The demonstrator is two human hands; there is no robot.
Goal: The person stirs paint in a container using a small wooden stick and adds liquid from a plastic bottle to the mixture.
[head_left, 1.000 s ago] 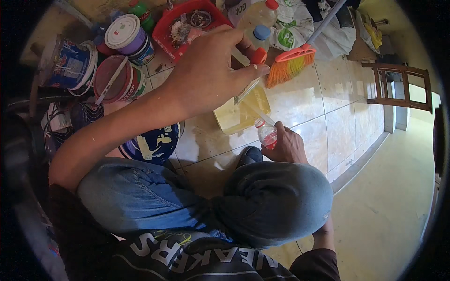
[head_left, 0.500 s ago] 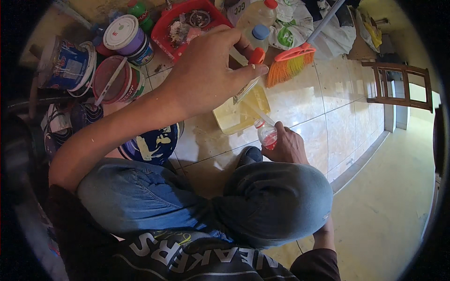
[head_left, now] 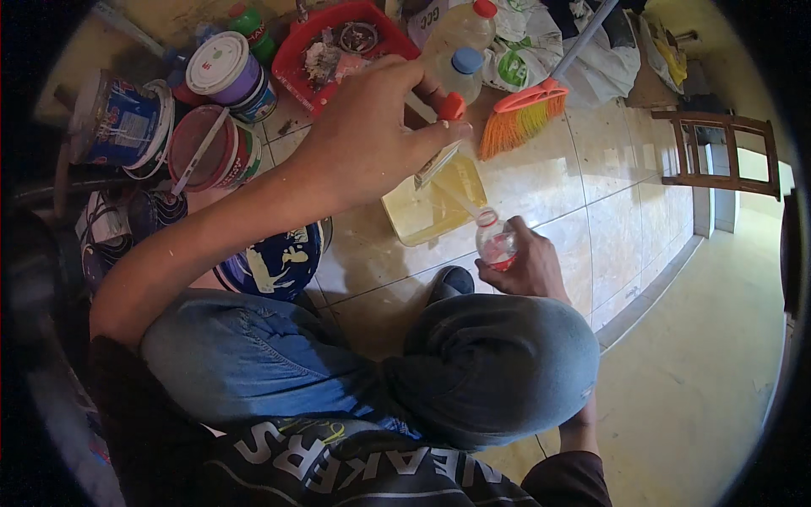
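Note:
Raised at the upper middle, my left hand point(head_left: 372, 139) is closed on what looks like a paintbrush point(head_left: 438, 163), with an orange handle end and a metal band. The brush hangs over a yellow rectangular tub point(head_left: 404, 221) on the floor; its lower end is hard to make out. My right hand point(head_left: 534, 260), right of the tub, grips a small clear plastic bottle point(head_left: 496, 243) with red on it. No cap shows on the bottle, and its mouth points toward the tub. A pale strip point(head_left: 463, 201) crosses the tub's right rim, ending close to the bottle's mouth.
Paint buckets point(head_left: 211, 148) crowd the left, with a dark blue lid point(head_left: 274, 262) beside my knee. A red dustpan point(head_left: 300, 55) of debris, large capped bottles point(head_left: 466, 63) and a broom point(head_left: 524, 117) stand at the back. A wooden chair point(head_left: 731, 152) is at the far right.
The bottle in my right hand has shifted slightly right, and its mouth shows more fully. My left hand has moved a little to the left with the brush.

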